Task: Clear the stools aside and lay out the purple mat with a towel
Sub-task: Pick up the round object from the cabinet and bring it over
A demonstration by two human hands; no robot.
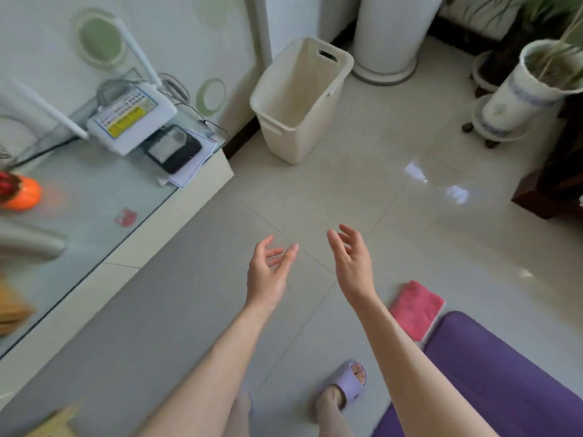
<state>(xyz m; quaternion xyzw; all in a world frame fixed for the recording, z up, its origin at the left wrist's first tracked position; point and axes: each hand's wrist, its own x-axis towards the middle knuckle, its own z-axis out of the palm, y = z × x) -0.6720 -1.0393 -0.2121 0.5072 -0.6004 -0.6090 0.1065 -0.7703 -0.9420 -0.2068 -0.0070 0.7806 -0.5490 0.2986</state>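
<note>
The purple mat [492,370] lies flat on the tiled floor at the lower right, running out of frame. A folded pink towel [416,309] lies on the floor against the mat's far end. My left hand [268,272] and my right hand [351,258] hover side by side above the bare floor in the middle of the view, palms turned toward each other, fingers relaxed and holding nothing. Both hands are to the left of the towel and apart from it. A wooden piece [56,421], maybe a stool, shows at the bottom left edge.
A cream plastic basket [303,99] stands by the wall ahead. A glass-topped low cabinet [104,209] with a router, papers and an orange ornament runs along the left. Potted plants [517,96] and a dark wooden stand [549,190] fill the right. My slippered foot [345,386] is below.
</note>
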